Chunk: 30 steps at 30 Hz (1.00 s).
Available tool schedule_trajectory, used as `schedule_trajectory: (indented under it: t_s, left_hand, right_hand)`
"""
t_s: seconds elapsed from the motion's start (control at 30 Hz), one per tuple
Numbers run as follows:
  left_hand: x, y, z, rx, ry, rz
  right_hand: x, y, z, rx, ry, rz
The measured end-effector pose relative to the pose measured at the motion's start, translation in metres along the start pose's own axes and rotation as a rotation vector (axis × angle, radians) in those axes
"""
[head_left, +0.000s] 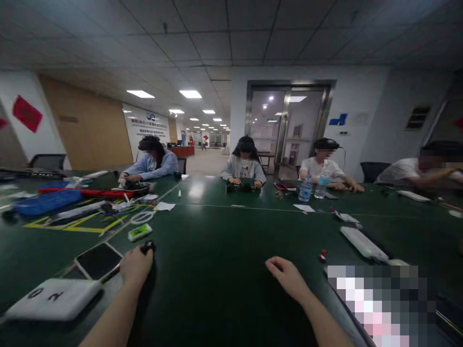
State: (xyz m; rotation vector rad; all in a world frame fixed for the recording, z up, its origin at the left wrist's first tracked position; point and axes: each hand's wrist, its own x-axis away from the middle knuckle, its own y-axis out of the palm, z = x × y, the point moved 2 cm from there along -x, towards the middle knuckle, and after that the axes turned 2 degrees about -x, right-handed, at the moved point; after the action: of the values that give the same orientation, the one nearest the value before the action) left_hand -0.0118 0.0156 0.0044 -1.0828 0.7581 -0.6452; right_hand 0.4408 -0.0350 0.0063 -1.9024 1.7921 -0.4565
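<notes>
My left hand (136,265) is closed round a small black object (148,246), whose kind I cannot make out; only its top end shows past the fingers. Just left of that hand lies a dark-screened tablet-like device (99,261) with a pale frame. Nearer to me on the same side is a white padded packet (54,300) with black marks on it. My right hand (286,277) rests on the green table (213,284), its fingers curled into a loose fist with nothing visible in it. A small red and white item (323,255) lies to its right.
Across the table sit several people with head-worn gear. A green-and-white packet (140,232), a coiled white cable (142,217) and a blue basket (48,201) lie at left. Two water bottles (305,189) stand at back right. A long white object (363,243) lies at right.
</notes>
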Motion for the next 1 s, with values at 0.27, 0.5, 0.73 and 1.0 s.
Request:
schedule_trajectory:
  t_s: [0.27, 0.5, 0.73, 1.0]
  left_hand:
    - [-0.0036, 0.0045, -0.0042, 0.037, -0.029, 0.034]
    - [-0.0059, 0.0071, -0.0058, 0.055, -0.044, 0.028]
    - [-0.0036, 0.0033, -0.0043, 0.048, -0.045, 0.001]
    - [-0.0025, 0.0015, -0.0043, 0.035, -0.027, -0.010]
  right_hand:
    - [-0.0015, -0.0025, 0.0050, -0.070, 0.042, -0.035]
    - [-0.0027, -0.0036, 0.0082, -0.093, 0.050, -0.044]
    - [-0.0018, -0.0035, 0.0085, -0.112, 0.046, -0.049]
    - [-0.0019, -0.0030, 0.0092, -0.084, 0.052, -0.067]
